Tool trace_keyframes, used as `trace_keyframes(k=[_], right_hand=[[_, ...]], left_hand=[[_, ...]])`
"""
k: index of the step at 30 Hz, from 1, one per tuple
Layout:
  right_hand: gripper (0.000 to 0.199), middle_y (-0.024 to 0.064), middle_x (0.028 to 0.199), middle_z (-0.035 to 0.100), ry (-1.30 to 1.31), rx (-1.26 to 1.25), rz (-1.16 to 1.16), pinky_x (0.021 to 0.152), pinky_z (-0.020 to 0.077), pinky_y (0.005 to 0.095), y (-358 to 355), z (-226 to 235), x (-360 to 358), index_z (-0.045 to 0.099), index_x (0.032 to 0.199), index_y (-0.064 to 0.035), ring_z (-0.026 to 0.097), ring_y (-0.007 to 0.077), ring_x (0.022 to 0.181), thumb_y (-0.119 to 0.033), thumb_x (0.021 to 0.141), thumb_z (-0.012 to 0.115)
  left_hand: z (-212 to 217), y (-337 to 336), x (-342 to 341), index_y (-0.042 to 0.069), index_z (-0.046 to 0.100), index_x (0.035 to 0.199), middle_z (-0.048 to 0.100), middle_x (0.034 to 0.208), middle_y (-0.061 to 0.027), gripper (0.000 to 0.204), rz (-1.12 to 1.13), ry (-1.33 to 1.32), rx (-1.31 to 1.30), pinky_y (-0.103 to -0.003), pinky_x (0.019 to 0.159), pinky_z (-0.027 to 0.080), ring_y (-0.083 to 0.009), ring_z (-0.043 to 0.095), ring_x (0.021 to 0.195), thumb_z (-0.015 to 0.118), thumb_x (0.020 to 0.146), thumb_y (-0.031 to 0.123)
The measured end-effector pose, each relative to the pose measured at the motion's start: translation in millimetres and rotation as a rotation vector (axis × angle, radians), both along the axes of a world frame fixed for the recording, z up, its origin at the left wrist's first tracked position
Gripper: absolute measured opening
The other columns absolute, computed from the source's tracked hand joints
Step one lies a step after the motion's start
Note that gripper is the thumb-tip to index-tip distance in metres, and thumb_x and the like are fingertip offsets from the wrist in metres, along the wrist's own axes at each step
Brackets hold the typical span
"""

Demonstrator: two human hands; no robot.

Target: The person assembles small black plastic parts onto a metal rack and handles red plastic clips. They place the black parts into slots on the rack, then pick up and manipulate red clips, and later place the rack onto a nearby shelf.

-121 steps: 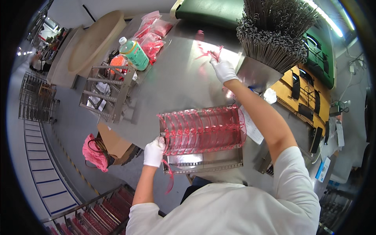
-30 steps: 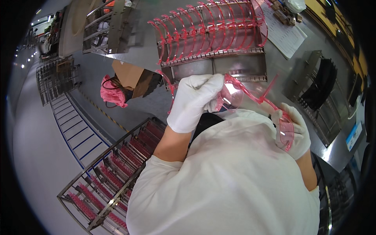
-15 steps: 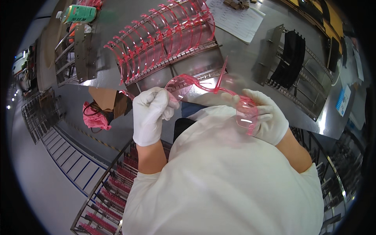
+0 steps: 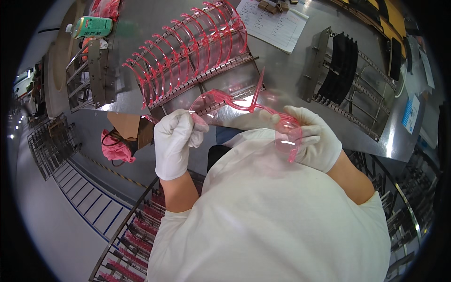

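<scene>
I hold a pair of clear pink safety glasses close to my chest with both white-gloved hands. My left hand pinches its left end between fingertips. My right hand wraps around its right lens and side arm. One thin pink arm sticks up toward the table. Just beyond my hands, a metal rack on the steel table carries a row of several more pink glasses standing on edge.
A second metal rack with black pieces lies to the right. A printed sheet sits at the far edge, a green bottle far left. A brown box with a pink bag stands on the floor; racks sit below left.
Four seconds ago my right hand reached across the table and my left held the rack. Now both hands hold one pair of pink glasses near my chest; view tilted down.
</scene>
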State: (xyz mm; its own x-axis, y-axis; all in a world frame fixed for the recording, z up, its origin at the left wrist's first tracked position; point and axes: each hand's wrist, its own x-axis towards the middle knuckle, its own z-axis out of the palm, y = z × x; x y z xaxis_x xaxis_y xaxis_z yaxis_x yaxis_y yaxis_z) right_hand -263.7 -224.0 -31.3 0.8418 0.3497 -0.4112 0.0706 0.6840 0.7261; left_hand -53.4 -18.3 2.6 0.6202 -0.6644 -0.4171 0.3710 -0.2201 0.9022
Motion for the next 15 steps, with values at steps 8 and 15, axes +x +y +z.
trace_keyframes(k=[8, 15], right_hand=[[0.046, 0.0109, 0.105, 0.065, 0.018, -0.149, 0.032, 0.035, 0.0358, 0.0181, 1, 8, 2, 0.039, 0.139, 0.011, 0.038, 0.0007, 0.041, -0.024, 0.11, 0.039], [0.045, -0.0061, 0.065, 0.047, -0.128, -0.611, 0.117, 0.045, 0.0263, 0.0182, 2, 16, -1, 0.053, 0.13, 0.0087, 0.027, 0.0002, 0.048, -0.031, 0.111, 0.043]], left_hand=[[3, 8, 4, -0.004, 0.068, 0.092, 0.07, 0.079, -0.01, 0.034, -0.03, -0.018, -0.033, -0.023, 0.056, 0.04, -0.0081, 0.053, 0.059, 0.06, 0.103, 0.027], [10, 6, -2, -0.001, 0.061, 0.09, 0.057, 0.072, -0.0059, 0.036, 0.003, -0.083, 0.02, -0.024, 0.054, 0.03, -0.0091, 0.044, 0.059, 0.06, 0.103, 0.032]])
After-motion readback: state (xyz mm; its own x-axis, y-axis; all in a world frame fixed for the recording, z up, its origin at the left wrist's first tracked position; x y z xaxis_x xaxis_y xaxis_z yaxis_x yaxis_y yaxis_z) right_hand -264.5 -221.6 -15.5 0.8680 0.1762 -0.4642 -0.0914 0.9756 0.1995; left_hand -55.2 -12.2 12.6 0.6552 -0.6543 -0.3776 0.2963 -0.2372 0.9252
